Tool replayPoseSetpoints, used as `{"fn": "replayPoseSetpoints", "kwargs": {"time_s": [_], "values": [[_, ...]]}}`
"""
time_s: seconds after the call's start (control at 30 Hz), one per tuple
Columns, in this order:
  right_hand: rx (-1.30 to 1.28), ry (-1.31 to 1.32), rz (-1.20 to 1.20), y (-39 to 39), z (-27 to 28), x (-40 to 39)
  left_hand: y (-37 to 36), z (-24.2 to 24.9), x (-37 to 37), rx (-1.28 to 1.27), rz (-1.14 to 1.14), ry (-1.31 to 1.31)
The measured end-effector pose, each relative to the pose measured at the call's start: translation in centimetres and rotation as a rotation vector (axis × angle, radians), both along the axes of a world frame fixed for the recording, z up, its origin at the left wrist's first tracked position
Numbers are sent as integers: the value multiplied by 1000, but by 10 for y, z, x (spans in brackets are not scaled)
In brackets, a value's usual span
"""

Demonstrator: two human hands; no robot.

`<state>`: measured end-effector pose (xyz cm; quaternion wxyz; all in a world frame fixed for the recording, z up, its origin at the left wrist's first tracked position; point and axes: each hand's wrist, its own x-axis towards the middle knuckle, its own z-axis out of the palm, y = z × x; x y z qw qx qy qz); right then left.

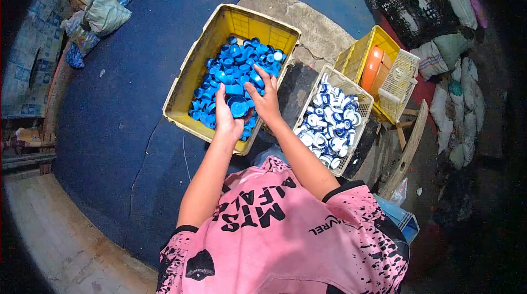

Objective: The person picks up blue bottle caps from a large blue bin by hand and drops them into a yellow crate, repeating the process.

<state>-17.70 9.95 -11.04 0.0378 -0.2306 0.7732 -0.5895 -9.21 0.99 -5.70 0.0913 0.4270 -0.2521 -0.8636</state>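
My left hand [229, 121] and my right hand [267, 101] are cupped towards each other over a yellow crate [177, 102]. Between them they hold several blue plastic caps, with a large round blue cap [237, 106] at the front near my left palm. My left fingers point up along the caps' left side. The right fingers are partly curved around the caps from the other side. Underneath lies a heap of loose blue caps [219, 66] filling the crate's middle; one white cap [278, 56] shows near its right wall.
Right of the crate stands a cream basket [359, 92] of white and dark-blue caps. Behind it is a yellow crate [351, 59] holding an orange object [371, 67]. A black crate [409, 3] and sacks [464, 107] line the right side; bags [107, 14] lie at upper left.
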Motion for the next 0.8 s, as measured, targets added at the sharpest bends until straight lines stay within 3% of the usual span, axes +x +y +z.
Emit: {"fn": "replayPoseSetpoints", "kwargs": {"time_s": [0.17,0.27,0.43,0.63,0.8], "values": [[123,-272,13,-22,-11,-27,-25,-12,-30,55,2,-32],[-162,-568,94,-33,-35,-44,-38,-27,-35,108,-14,-14],[-561,-1100,31,-38,0,-42,-41,-29,-31,147,37,105],[-691,-1244,-136,-46,-16,-36,-38,-31,-13,227,208,225],[-683,-1230,-221,-35,-3,-6,-40,-37,19,213,172,149]]}}
